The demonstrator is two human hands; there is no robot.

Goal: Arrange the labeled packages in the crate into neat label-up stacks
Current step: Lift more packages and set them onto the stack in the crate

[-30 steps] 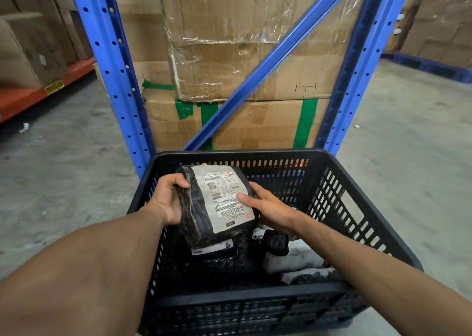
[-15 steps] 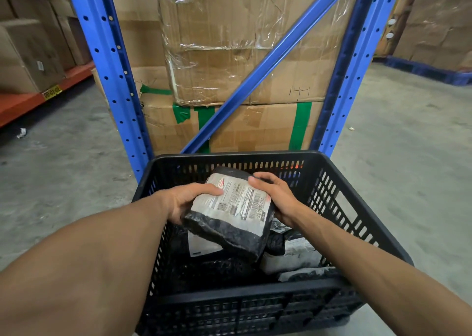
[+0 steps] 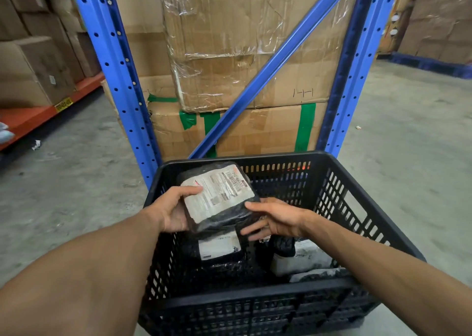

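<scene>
A black plastic crate (image 3: 362,198) stands on the floor in front of me. Over its left half I hold a black-wrapped package (image 3: 217,198), its white shipping label facing up. My left hand (image 3: 171,213) grips its left edge, thumb on the label. My right hand (image 3: 273,218) holds its lower right corner from beneath. Below it in the crate lies another black package (image 3: 219,249) with its label up. To the right lie more packages (image 3: 301,259), black and pale grey, tilted and partly hidden by my right arm.
A blue steel rack frame (image 3: 115,80) with a diagonal brace rises just behind the crate, filled with taped cardboard boxes (image 3: 229,55). An orange shelf beam (image 3: 38,116) with boxes runs along the left. Grey concrete floor lies on both sides.
The package has been turned in my hands from upright to lying nearly flat with its label up. My right hand shifted from its top edge to its lower right corner.
</scene>
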